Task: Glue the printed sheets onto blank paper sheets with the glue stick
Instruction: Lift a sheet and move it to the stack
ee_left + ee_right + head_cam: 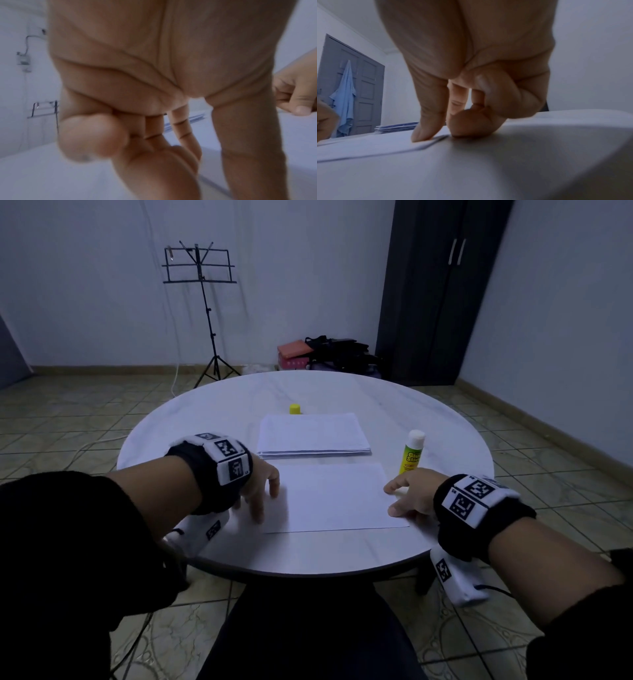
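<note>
Dim blue light falls on a round white table [394,412], where a single white paper sheet [335,498] lies at six o'clock before a stack of white sheets [313,436], an uncapped yellow-and-green glue stick [411,453] standing at three o'clock. Thin, limp and likely to skid, the sheet is best pinned flat at its side edges. The left hand [260,491] rests loosely spread fingertips on its nine o'clock edge, while the right hand [409,496], partly curled, presses a fingertip on the three o'clock edge, gripping nothing.
</note>
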`<state>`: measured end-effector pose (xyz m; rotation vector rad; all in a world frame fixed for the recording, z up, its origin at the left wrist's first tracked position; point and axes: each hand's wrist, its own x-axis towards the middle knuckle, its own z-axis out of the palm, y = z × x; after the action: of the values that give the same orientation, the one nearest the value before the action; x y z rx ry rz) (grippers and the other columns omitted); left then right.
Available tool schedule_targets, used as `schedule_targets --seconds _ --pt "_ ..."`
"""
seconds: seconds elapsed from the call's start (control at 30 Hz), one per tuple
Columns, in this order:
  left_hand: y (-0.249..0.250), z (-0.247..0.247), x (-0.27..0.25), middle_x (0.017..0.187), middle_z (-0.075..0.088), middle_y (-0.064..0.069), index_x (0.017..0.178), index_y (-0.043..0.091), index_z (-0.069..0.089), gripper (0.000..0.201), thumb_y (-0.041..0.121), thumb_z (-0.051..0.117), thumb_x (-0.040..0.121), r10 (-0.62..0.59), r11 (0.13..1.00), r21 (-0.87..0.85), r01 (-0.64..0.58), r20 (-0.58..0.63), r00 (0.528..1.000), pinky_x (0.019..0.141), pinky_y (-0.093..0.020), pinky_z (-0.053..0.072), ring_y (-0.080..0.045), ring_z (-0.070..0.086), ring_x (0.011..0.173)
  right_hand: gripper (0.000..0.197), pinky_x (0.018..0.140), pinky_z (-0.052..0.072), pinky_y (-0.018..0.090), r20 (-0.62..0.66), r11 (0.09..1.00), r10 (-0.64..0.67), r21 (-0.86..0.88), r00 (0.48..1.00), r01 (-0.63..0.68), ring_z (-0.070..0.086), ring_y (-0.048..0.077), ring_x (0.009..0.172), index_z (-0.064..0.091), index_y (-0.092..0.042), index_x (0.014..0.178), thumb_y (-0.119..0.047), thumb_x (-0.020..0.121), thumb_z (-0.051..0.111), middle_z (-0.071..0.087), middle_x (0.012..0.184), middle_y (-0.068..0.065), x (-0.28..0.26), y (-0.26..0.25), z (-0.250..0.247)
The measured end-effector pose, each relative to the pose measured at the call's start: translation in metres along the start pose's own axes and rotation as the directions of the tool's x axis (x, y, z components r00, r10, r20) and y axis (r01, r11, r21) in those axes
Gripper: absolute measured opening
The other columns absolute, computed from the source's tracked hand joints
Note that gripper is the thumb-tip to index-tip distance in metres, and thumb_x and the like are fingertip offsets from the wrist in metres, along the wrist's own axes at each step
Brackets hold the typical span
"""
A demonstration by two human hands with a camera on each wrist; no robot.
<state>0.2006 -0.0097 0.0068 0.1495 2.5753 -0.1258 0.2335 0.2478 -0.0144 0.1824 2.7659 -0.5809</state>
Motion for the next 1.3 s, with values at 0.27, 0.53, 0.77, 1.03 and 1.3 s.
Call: schedule_targets --seconds 0.27,0.53,0.77,1.03,1.3 --pt "0.075 -0.016 0.109 0.119 0.06 0.008 0.121 0.036 0.057 0.065 0.067 0.07 0.065 0.338 0.941 0.073 -0.33 -0.161 0.927 0.09 -0.033 0.044 -0.017 0.057 0.109 0.049 0.064 0.041 0.019 0.005 0.999 -0.028 -0.045 1.0 0.028 0.049 0.011 0.08 0.055 -0.019 0.128 -0.02 0.082 0.072 0.052 0.095 -0.003 0.001 -0.001 0.0" --pt "0.135 0.006 0.018 0.14 0.047 -0.008 0.142 0.014 0.04 0.079 0.058 0.063 0.081 0.353 0.928 0.167 -0.333 -0.111 0.929 0.092 -0.031 0.037 -0.025 0.047 0.127 0.05 0.083 0.037 0.019 0.002 0.988 -0.064 -0.144 0.998 0.063 0.053 0.018 0.118 0.05 -0.019 0.133 -0.024 0.086 0.067 0.053 0.13 0.003 -0.005 -0.003 -0.002" --pt "0.041 0.007 0.023 0.149 0.034 -0.001 0.147 0.013 0.027 0.105 0.059 0.077 0.066 0.234 0.955 0.205 -0.213 -0.085 0.969 0.11 -0.03 0.031 -0.02 0.039 0.134 0.05 0.08 0.036 0.019 0.041 0.989 -0.062 -0.131 0.997 0.067 0.047 0.013 0.095 0.047 -0.019 0.136 -0.024 0.089 0.064 0.045 0.108 -0.004 -0.007 -0.004 -0.003" --pt "-0.013 0.016 0.025 0.156 0.018 0.008 0.151 0.016 0.012 0.118 0.061 0.077 0.063 0.138 0.984 0.124 -0.129 -0.064 0.988 0.114 -0.037 0.026 -0.018 0.03 0.139 0.041 0.101 0.041 0.029 0.098 0.856 -0.08 -0.502 0.992 0.119 0.048 0.022 0.125 0.048 -0.009 0.135 -0.017 0.095 0.052 0.048 0.139 0.007 -0.014 -0.029 -0.001" --pt "-0.009 0.014 0.019 0.157 0.017 0.006 0.152 0.017 0.011 0.119 0.06 0.077 0.063 0.143 0.985 0.108 -0.136 -0.06 0.988 0.113 -0.039 0.028 -0.02 0.031 0.139 0.045 0.101 0.042 0.029 0.245 0.737 -0.305 -0.552 0.92 0.391 0.049 0.025 0.124 0.052 -0.016 0.134 -0.006 0.09 0.054 0.05 0.137 0.006 -0.017 -0.1 0.033"
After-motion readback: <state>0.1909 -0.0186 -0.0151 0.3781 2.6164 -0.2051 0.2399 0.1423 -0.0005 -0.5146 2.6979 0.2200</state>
